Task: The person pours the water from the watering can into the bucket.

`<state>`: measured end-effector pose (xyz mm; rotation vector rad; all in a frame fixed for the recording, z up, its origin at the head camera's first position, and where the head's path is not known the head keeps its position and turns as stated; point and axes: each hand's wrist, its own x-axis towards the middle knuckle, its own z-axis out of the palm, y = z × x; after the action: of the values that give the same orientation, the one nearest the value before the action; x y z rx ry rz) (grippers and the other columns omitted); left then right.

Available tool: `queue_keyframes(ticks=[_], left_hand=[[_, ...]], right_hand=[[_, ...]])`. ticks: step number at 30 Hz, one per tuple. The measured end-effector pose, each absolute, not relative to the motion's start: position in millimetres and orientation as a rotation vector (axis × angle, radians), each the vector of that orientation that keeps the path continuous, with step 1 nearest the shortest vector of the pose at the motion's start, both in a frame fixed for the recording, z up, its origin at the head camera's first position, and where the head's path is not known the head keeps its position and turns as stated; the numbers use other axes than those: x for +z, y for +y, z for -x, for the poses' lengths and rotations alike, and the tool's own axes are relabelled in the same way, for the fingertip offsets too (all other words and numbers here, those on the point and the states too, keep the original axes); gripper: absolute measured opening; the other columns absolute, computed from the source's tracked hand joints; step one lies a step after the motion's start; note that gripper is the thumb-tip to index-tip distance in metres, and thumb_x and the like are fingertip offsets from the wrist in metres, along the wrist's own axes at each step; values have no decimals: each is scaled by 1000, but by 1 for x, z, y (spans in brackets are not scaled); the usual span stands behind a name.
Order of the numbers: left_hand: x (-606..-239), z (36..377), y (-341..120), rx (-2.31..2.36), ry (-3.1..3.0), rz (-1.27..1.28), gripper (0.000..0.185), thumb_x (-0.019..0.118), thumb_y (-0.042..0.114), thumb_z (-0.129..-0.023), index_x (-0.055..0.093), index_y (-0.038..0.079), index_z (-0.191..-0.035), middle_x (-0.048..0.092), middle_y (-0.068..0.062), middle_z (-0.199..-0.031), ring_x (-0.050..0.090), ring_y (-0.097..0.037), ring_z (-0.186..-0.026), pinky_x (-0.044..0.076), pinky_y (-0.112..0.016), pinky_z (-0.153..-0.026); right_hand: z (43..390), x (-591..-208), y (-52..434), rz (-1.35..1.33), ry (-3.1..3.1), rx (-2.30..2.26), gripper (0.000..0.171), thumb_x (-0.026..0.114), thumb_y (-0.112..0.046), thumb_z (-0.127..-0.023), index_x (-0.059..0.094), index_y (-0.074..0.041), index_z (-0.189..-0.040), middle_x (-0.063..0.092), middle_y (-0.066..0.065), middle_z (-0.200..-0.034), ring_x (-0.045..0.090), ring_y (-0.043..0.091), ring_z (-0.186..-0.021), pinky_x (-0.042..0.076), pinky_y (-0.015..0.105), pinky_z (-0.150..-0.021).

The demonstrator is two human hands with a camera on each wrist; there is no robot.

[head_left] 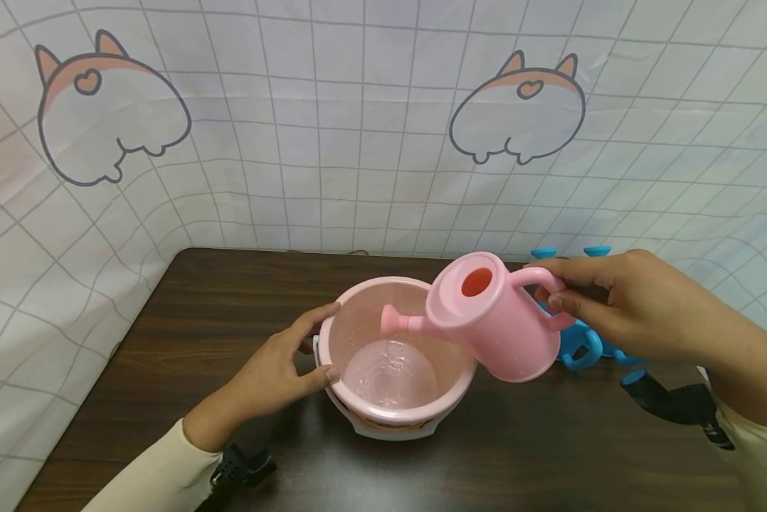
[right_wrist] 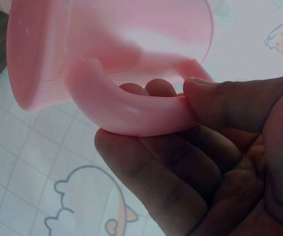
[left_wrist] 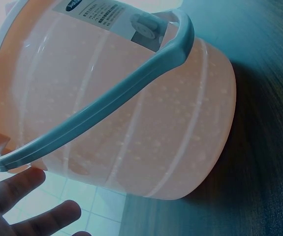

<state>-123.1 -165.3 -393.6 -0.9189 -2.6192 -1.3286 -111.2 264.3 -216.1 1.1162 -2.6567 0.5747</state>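
In the head view a pink bucket (head_left: 404,412) stands on the table, with rippled clear water (head_left: 393,377) at its bottom. My left hand (head_left: 281,363) rests on its left rim, thumb and forefinger spread apart. In the left wrist view the other fingers (left_wrist: 52,216) lie loosely outside the bucket, near one end of its grey carrying handle (left_wrist: 97,113). With my right hand (head_left: 620,299) I grip the handle (right_wrist: 136,113) of a pink watering can (head_left: 505,327). The can tilts left, its rose (head_left: 393,321) over the bucket's opening.
Blue plastic things with looped handles (head_left: 582,348) stand behind the watering can at the right, partly hidden by my right hand. A white grid-patterned curtain (head_left: 332,142) hangs behind the dark wooden table (head_left: 230,299). Black devices are strapped to both wrists.
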Motion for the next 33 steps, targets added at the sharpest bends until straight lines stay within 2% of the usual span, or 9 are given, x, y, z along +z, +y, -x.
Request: queue_keyframes(ticks=[7, 20, 33], left_hand=[[-393, 122, -165, -1336, -2622, 916, 81, 75, 38, -89, 35, 27, -159, 63, -1, -133, 66, -17, -96, 53, -50, -87], [-393, 123, -165, -1322, -2612, 923, 81, 75, 38, -89, 35, 27, -159, 63, -1, -132, 66, -14, -96, 53, -49, -86], [-393, 123, -165, -1339, -2622, 916, 81, 75, 39, -89, 35, 27, -159, 63, -2, -133, 66, -18, -96, 53, -52, -86]], right_hand=[[111, -215, 263, -1113, -2657, 576, 44, 74, 5, -89, 71, -16, -127, 66, -17, -81, 51, -1, -59, 39, 16, -49], [111, -214, 263, -1113, -2665, 560, 44, 74, 6, -88, 70, -17, -127, 65, -18, -81, 47, -2, -55, 37, 16, -48], [110, -215, 262, -1106, -2665, 562, 44, 74, 7, -87, 71, -14, -126, 65, -18, -80, 45, -2, -54, 36, 16, -47]])
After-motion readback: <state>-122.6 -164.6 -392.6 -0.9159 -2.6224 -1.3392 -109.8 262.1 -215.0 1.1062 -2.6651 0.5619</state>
